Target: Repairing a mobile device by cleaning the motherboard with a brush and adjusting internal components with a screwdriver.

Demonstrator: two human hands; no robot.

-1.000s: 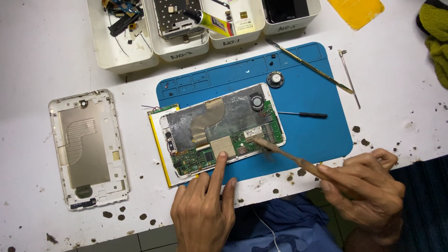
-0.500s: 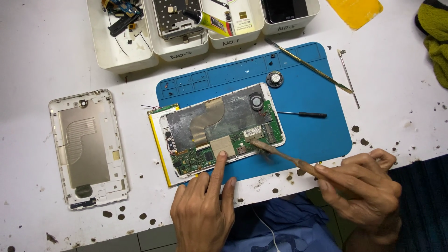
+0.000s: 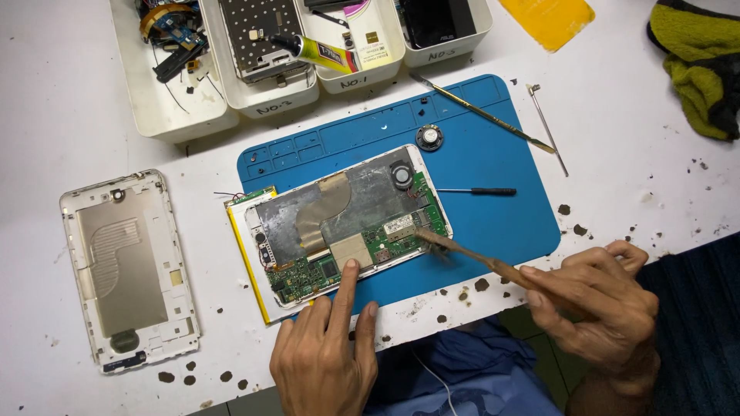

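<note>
Slightly shifted along the circuit board, the brush is gripped in the closed right hand, while the opened tablet on the blue mat is steadied by the left hand, index finger extended.

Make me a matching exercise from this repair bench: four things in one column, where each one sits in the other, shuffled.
Things:
1. back cover
2. small round speaker
3. glue tube
4. green cloth

Places:
A. top right corner of the table
B. in a white tray
C. left of the blue mat, on the white table
D. on the blue mat's upper edge

Pairs: 1-C, 2-D, 3-B, 4-A
</note>
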